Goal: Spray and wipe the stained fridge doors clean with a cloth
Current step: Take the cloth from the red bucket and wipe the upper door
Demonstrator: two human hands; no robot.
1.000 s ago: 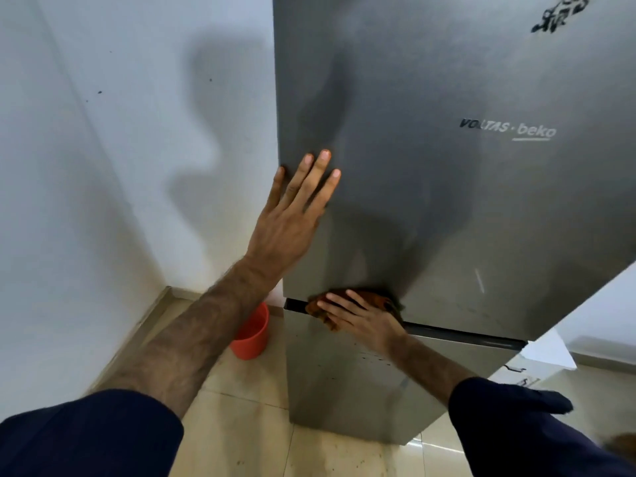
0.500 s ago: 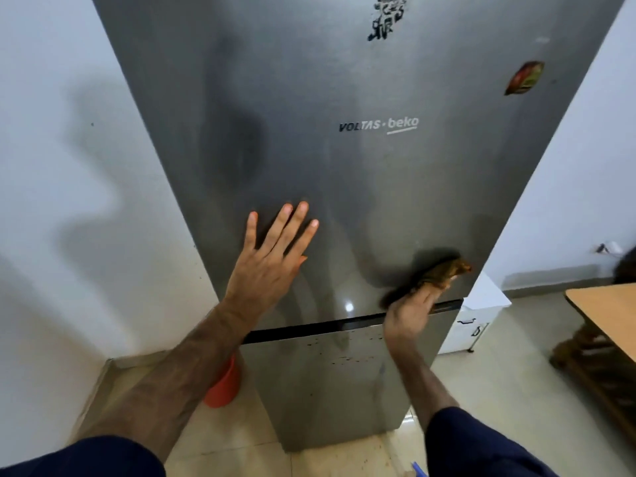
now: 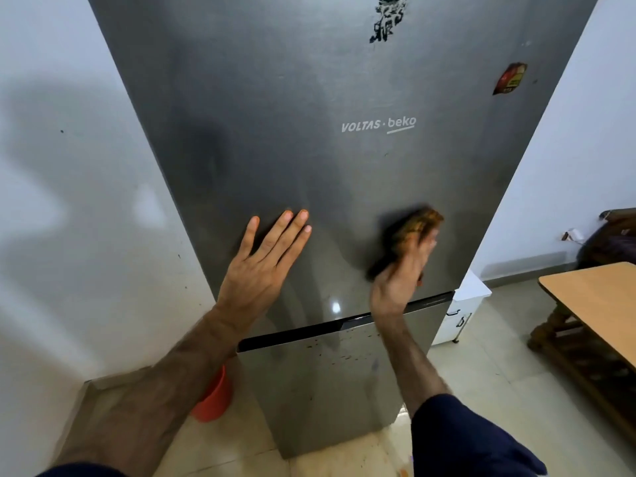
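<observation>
A tall grey steel fridge fills the view; its upper door (image 3: 309, 149) carries a brand name, a black scuffed patch near the top and a red magnet at the upper right. The lower door (image 3: 316, 380) shows small reddish-brown specks. My left hand (image 3: 261, 270) lies flat and open against the upper door's lower left. My right hand (image 3: 399, 273) presses a brown-orange cloth (image 3: 418, 225) onto the upper door's lower right; both are motion-blurred.
An orange bucket (image 3: 213, 401) stands on the tiled floor left of the fridge, against the white wall. A low white cabinet (image 3: 461, 311) sits at the fridge's right. A wooden table (image 3: 592, 304) juts in from the right edge.
My right hand with the cloth has swept from the door seam's left end across to the right and then upward on the upper door. My left hand stays flat; the view has shifted.
</observation>
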